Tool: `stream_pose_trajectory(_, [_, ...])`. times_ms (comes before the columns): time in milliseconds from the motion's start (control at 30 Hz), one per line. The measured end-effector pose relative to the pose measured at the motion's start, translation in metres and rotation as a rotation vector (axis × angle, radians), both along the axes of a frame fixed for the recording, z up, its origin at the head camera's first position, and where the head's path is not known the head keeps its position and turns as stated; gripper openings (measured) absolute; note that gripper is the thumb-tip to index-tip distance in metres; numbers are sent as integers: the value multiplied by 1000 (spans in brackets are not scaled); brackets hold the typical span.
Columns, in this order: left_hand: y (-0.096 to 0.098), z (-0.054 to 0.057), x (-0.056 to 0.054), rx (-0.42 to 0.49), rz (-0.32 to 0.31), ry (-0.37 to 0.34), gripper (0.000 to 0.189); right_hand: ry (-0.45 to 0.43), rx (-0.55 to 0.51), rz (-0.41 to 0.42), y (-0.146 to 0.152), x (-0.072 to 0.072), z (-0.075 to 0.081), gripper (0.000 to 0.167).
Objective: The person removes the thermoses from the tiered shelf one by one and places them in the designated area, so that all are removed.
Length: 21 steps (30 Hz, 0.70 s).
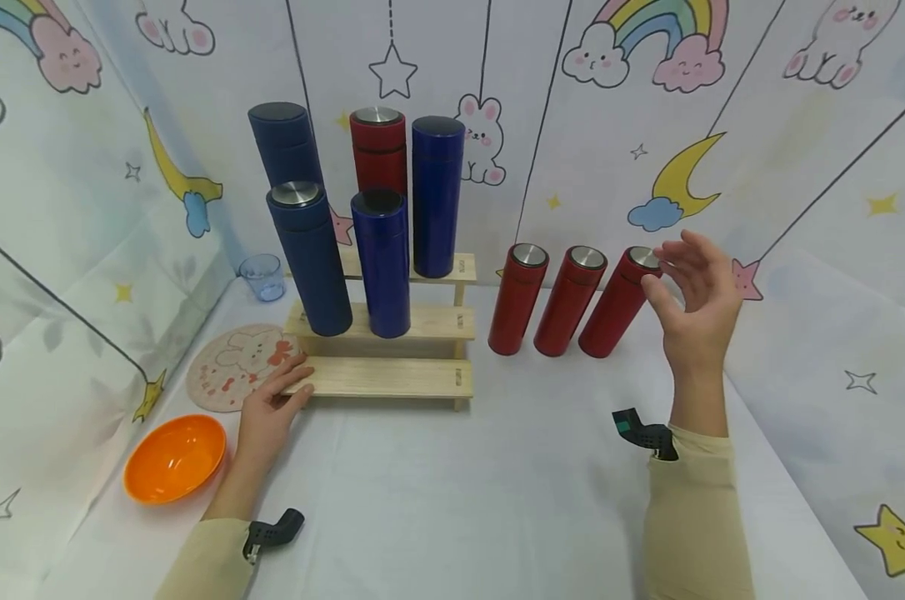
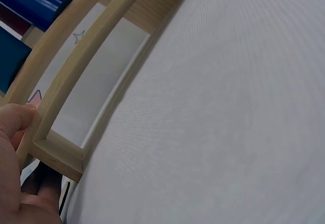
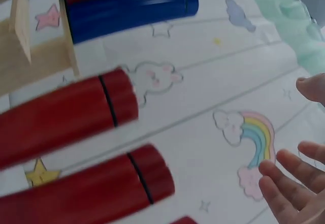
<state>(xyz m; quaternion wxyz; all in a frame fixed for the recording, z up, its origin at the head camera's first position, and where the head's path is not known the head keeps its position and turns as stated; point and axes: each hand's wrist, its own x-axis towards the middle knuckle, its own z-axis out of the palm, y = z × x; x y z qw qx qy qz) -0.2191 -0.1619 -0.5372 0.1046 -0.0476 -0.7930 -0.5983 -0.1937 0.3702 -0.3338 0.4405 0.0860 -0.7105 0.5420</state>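
Note:
My left hand (image 1: 271,414) holds the left end of the lowest step of a three-step wooden rack (image 1: 392,379). In the left wrist view the thumb (image 2: 18,120) lies on the wood, with other fingers behind the end piece. A red thermos flask (image 1: 619,304) is the rightmost of three standing in a row on the table. Beside its steel lid is my right hand (image 1: 696,287), fingers spread and nothing in them. The right wrist view shows the same hand (image 3: 299,183) apart from the flasks. Another red flask (image 1: 570,302) and a third (image 1: 518,300) stand left of it.
On the rack's middle step stand a dark blue flask (image 1: 313,267) and a brighter blue one (image 1: 383,271); behind them are another red flask (image 1: 377,154) and two blue ones. A round bunny mat (image 1: 220,371), an orange bowl (image 1: 175,458) and a clear blue cup (image 1: 263,279) lie left.

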Motion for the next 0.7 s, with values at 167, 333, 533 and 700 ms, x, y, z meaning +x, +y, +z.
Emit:
stream_pose_trajectory(167, [-1, -1, -2, 1, -5, 2, 31, -22, 19, 91, -20, -6, -2, 56])
stream_pose_trajectory(333, [0, 0, -2, 1, -3, 3, 32, -50, -6, 182, -37, -10, -5, 58])
stream_pose_trajectory(533, [0, 0, -1, 5, -7, -9, 32, -72, 72, 224, -58, -14, -7, 59])
stream_pose_trajectory(700, [-1, -1, -2, -3, -6, -8, 32, -90, 92, 287, -81, -21, -10, 56])
